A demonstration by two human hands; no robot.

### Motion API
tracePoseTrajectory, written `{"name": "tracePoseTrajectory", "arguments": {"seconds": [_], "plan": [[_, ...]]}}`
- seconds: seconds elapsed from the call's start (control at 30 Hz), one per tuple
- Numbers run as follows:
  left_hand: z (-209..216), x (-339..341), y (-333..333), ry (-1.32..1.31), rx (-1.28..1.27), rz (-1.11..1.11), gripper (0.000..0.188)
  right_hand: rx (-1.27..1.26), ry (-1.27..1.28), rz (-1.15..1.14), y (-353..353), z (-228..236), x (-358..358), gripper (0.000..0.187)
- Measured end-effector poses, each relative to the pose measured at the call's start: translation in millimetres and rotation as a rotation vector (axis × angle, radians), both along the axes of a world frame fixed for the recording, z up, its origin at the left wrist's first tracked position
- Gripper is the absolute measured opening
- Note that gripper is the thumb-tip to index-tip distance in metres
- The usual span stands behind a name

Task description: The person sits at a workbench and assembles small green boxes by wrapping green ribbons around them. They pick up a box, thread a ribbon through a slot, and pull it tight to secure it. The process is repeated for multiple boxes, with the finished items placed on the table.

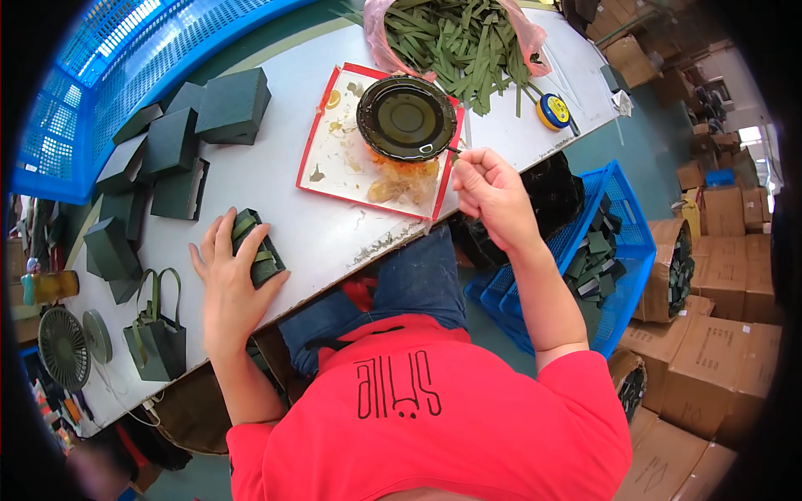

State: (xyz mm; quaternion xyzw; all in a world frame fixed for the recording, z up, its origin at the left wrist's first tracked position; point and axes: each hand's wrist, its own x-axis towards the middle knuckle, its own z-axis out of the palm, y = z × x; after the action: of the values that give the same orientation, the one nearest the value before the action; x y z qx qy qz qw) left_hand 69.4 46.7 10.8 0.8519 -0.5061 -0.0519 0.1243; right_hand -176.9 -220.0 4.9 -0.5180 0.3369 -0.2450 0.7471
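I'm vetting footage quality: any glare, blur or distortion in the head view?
Head view: fisheye curves the upper-left blue crate; head view: glints on the dark round dish, far-right windows look blown out; head view: a lower-left patch is blurred.

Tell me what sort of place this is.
Likely a small workshop or factory floor: dark green boxes sit on a white worktable, a pink bag spills green strips, and cardboard cartons are stacked at the right.

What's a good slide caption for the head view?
Left hand holding a small green box, right hand pinching a thin dark stick beside a round dish.
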Motion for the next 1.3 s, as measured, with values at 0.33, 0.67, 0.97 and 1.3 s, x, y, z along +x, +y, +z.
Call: {"name": "tracePoseTrajectory", "arguments": {"seconds": [0.33,0.67,0.97,1.3], "plan": [[-5,-2,-1,0.038,-0.086,-0.061,0.068,0.016,0.032,-0.061,2,-6,17,0.021],[-3,-2,0,0.083,-0.065,-0.040,0.068,0.048,0.067,-0.098,1,-10,24,0.021],[-4,-2,-1,0.083,-0.090,-0.055,0.069,0.107,-0.049,-0.095,5,-8,18,0.018],[7,-4,-20,0.348,-0.452,-0.358,0.096,0.086,0.038,0.354,82,26,20,0.012]]}}
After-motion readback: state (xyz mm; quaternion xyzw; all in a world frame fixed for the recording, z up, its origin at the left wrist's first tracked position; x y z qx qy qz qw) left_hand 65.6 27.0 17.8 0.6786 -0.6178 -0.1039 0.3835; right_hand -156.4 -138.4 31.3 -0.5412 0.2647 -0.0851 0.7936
